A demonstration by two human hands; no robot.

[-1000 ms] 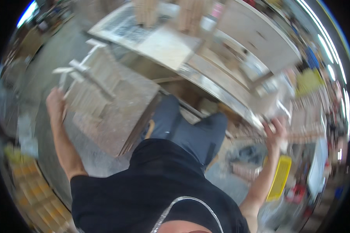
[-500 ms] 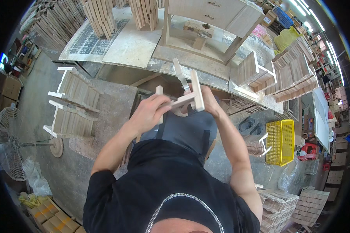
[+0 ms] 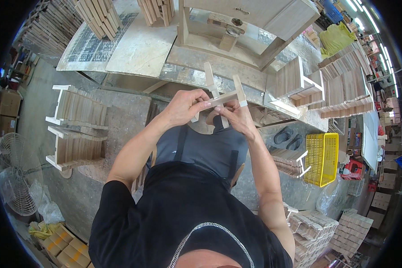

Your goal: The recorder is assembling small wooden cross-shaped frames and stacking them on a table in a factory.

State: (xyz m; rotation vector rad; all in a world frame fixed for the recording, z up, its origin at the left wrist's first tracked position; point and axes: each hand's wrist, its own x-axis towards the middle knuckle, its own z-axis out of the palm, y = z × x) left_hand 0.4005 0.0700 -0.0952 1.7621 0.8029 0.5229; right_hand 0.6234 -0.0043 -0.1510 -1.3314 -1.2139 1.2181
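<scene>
both hands closed on a small wooden slat frame (image 3: 222, 94) held up over the lap by the workbench (image 3: 143, 49) edge, left hand (image 3: 185, 106) pinching the crosspiece, right hand (image 3: 236, 117) gripping below, pieces look joined but assembly seems mid-way, more slats likely left.

Both arms are raised and bent, meeting at the front. The left hand (image 3: 183, 107) and right hand (image 3: 234, 117) are curled shut, fingertips touching.

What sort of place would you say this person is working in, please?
Most likely a woodworking workshop: stacks of cut wooden slats stand about, an unfinished wooden frame sits on the workbench, and both hands hold small wooden pieces.
</scene>
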